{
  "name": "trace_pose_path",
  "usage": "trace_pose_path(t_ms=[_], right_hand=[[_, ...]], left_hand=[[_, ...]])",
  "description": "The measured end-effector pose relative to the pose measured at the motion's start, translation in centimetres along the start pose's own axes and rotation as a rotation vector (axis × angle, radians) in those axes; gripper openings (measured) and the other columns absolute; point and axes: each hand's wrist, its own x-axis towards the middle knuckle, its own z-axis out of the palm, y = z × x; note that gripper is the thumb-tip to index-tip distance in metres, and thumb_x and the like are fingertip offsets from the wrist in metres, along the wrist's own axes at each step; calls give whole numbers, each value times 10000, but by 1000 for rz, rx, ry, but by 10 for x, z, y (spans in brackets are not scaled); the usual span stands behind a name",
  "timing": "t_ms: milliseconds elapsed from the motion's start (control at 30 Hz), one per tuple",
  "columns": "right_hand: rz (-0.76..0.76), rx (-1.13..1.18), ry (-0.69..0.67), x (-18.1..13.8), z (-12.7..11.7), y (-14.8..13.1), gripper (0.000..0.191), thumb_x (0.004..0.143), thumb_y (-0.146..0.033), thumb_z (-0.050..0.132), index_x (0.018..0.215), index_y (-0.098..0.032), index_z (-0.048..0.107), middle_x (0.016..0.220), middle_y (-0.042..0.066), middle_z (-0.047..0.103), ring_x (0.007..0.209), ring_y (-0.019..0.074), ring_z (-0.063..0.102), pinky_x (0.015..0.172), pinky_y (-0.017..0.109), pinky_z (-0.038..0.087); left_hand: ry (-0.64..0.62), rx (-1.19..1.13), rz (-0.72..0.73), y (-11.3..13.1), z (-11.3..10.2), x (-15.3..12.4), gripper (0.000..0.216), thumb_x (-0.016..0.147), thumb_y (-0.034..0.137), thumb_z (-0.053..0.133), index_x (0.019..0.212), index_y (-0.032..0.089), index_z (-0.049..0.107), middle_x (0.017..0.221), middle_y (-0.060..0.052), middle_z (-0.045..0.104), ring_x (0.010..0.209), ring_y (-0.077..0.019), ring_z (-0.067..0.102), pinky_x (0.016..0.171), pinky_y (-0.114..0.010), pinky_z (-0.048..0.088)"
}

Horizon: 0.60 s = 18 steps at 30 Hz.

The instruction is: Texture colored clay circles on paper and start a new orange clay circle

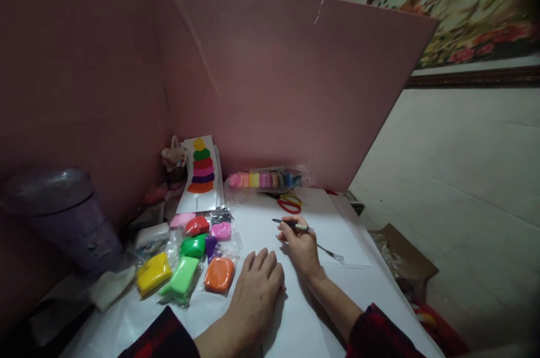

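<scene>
My right hand (300, 245) holds a pen (302, 227) between thumb and fingers, its dark tip pointing left above the white paper (261, 229). The pen lies nearly level, and I cannot tell whether it touches the sheet. My left hand (258, 290) rests palm down on the paper, fingers stretched out, with nothing in view under it. Just left of it is a wrapped orange clay block (219, 275). Beyond the right wrist lies a thin metal fork-like tool (333, 255). Red-and-yellow-handled scissors (289, 203) lie farther back.
Wrapped clay packs in yellow (153, 273), light green (180, 280) and other colours lie at left. Behind them leans a card with a painted stacked-ring tower (203, 170). A clay set (265, 179) lies by the pink board (274, 82). A purple tumbler (71, 223) stands far left.
</scene>
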Motion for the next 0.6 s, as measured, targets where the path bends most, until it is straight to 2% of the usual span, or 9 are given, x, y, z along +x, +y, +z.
trace_pose_path(t_ms=[100,200,433,600], right_hand=[[-20,-89,-51,-1,-5,17,263,804,-427,662,892,-193,582,649,-5,643,532,133,593,519,250,493],[-68,-180,-70,-1,-9,22,228,839,-414,628,870,-197,566,573,-23,611,537,147,596,543,260,490],[-165,-401,-69,-4,-12,7,208,844,-390,604,774,-196,574,605,-7,620,541,155,582,552,271,466],[-176,-415,-63,-10,-16,2,208,842,-377,591,741,-198,559,617,-10,610,561,156,582,569,268,459]], left_hand=[[-5,5,-27,0,0,-1,211,902,224,539,1092,178,618,1337,-138,547,1283,-336,460,1061,-526,373],[-24,-6,-50,0,-1,-1,213,899,236,538,1087,184,622,1402,-158,491,1352,-367,382,1079,-559,348],[-39,-15,-53,0,-2,-1,218,899,226,532,1099,194,612,1386,-154,506,1339,-358,408,1084,-549,353],[-36,-12,-50,1,-3,-1,207,901,226,537,1092,190,608,1380,-162,505,1333,-356,414,1070,-556,364]])
